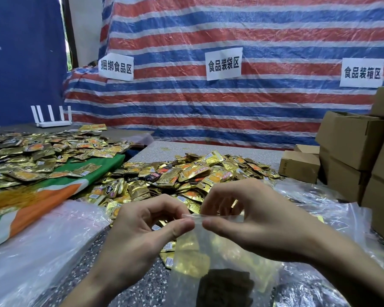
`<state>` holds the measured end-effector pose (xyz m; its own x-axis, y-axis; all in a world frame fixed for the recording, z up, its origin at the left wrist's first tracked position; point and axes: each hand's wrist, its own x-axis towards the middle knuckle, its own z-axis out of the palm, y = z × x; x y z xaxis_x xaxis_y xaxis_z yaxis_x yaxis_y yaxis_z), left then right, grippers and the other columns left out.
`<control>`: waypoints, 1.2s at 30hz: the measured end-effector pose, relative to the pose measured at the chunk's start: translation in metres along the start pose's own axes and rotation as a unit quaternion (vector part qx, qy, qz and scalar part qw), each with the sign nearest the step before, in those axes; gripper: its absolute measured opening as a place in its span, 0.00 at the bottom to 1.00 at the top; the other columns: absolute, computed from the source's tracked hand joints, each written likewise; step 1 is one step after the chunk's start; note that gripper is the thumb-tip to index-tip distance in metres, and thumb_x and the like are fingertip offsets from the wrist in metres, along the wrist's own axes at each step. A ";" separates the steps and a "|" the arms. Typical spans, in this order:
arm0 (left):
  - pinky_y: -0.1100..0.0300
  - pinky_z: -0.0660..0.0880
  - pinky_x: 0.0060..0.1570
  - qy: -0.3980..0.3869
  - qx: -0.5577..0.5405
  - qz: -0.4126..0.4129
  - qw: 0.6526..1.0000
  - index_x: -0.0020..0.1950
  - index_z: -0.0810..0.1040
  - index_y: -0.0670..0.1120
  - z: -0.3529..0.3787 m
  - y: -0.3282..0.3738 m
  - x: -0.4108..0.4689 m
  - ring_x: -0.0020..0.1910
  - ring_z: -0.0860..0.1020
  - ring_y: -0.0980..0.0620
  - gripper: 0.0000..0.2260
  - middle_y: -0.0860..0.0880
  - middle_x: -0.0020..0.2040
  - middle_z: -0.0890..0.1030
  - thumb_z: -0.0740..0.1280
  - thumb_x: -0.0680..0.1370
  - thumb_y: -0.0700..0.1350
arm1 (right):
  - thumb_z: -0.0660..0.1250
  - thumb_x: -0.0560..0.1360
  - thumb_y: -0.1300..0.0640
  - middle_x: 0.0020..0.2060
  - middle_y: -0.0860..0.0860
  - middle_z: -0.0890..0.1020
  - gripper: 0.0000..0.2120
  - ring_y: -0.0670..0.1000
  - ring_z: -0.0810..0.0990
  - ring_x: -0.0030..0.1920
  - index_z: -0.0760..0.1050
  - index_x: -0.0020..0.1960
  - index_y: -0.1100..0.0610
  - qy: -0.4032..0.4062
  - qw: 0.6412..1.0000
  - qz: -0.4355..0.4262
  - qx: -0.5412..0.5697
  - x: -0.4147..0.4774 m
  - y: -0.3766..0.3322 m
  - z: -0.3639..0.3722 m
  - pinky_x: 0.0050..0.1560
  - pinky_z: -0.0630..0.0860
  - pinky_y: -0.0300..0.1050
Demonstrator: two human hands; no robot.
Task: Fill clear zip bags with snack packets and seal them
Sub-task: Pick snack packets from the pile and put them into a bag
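Gold packet heap [186, 173] behind zip bag [211, 253]

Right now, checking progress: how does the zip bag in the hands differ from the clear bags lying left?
The zip bag hangs pinched by left hand and right hand; the clear bags lie loose on the table. The zip bag holds gold packets; the clear bags look empty. Both are transparent plastic.

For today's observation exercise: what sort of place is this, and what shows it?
Probably a makeshift snack-packing workroom: heaps of gold snack packets, stacked cardboard boxes, and paper zone signs on a striped tarp.
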<state>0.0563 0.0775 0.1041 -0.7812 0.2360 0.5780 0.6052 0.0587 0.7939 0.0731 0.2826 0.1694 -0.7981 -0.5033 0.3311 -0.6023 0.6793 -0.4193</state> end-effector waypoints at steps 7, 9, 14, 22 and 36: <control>0.66 0.76 0.38 -0.003 -0.041 -0.025 0.999 0.42 0.86 0.48 0.003 -0.007 -0.003 0.39 0.82 0.55 0.08 0.47 0.40 0.85 0.76 0.68 0.52 | 0.70 0.76 0.48 0.34 0.38 0.78 0.03 0.42 0.77 0.39 0.79 0.44 0.45 -0.006 0.999 0.008 -0.047 0.000 -0.004 0.003 0.40 0.74 0.43; 0.68 0.75 0.37 -0.011 -0.035 -0.023 0.999 0.42 0.86 0.50 0.004 -0.008 -0.004 0.39 0.82 0.57 0.04 0.49 0.39 0.85 0.76 0.70 0.49 | 0.67 0.77 0.46 0.37 0.39 0.79 0.03 0.43 0.76 0.41 0.77 0.46 0.44 -0.003 0.997 0.018 -0.078 -0.002 -0.006 0.006 0.44 0.76 0.49; 0.54 0.75 0.39 0.012 0.045 0.045 0.998 0.42 0.82 0.53 0.011 -0.008 -0.008 0.39 0.78 0.47 0.05 0.49 0.39 0.81 0.71 0.72 0.53 | 0.65 0.76 0.46 0.37 0.40 0.78 0.04 0.45 0.75 0.43 0.71 0.43 0.43 -0.005 0.994 0.021 -0.106 -0.006 -0.013 0.011 0.46 0.75 0.50; 0.51 0.75 0.39 0.055 0.014 0.089 0.994 0.40 0.81 0.51 0.018 -0.008 -0.012 0.39 0.78 0.44 0.03 0.48 0.38 0.80 0.71 0.72 0.49 | 0.68 0.76 0.45 0.36 0.41 0.76 0.06 0.44 0.74 0.41 0.73 0.44 0.45 0.003 0.997 0.003 -0.078 -0.010 -0.013 0.011 0.43 0.75 0.49; 0.67 0.73 0.37 0.045 0.051 0.065 0.996 0.37 0.85 0.51 0.018 -0.009 -0.015 0.36 0.80 0.57 0.11 0.51 0.36 0.84 0.68 0.75 0.54 | 0.69 0.76 0.42 0.44 0.35 0.83 0.06 0.37 0.79 0.48 0.81 0.48 0.42 0.004 0.999 0.025 -0.034 -0.020 0.005 0.008 0.52 0.76 0.47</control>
<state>0.0656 0.0912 0.0848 -0.7036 0.1605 0.6922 0.7103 0.1335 0.6911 0.0862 0.2916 0.1544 -0.8267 -0.4636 0.3187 -0.5594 0.7379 -0.3775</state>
